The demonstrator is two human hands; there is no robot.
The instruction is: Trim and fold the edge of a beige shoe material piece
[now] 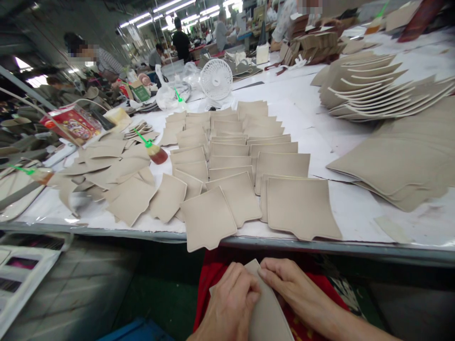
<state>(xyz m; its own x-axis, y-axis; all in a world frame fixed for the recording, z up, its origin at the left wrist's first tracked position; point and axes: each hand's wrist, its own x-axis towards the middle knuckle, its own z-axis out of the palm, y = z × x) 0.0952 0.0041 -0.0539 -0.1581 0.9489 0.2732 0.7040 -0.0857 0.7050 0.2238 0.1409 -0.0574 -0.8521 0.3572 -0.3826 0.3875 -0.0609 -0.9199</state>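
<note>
Below the table's front edge, over a red cloth on my lap, I hold a beige leather piece (268, 310). The fingers of my left hand (236, 296) are curled over its left side and top. At its upper right edge my right hand (284, 279) pinches the border between thumb and fingers. Some of the piece is covered by my hands. Just ahead, similar beige panels with a tab on one edge lie at the table's front; one panel (208, 220) juts over the edge, and another panel (298, 208) rests to its right.
Overlapping rows of beige panels (229, 149) run back along the white table (305, 113). Glue bottles with green nozzles, one bottle (157, 154) among the left scraps, stand about. A white fan (216, 79) is behind. Curved stacked pieces (384, 90) and large sheets (401, 156) lie right.
</note>
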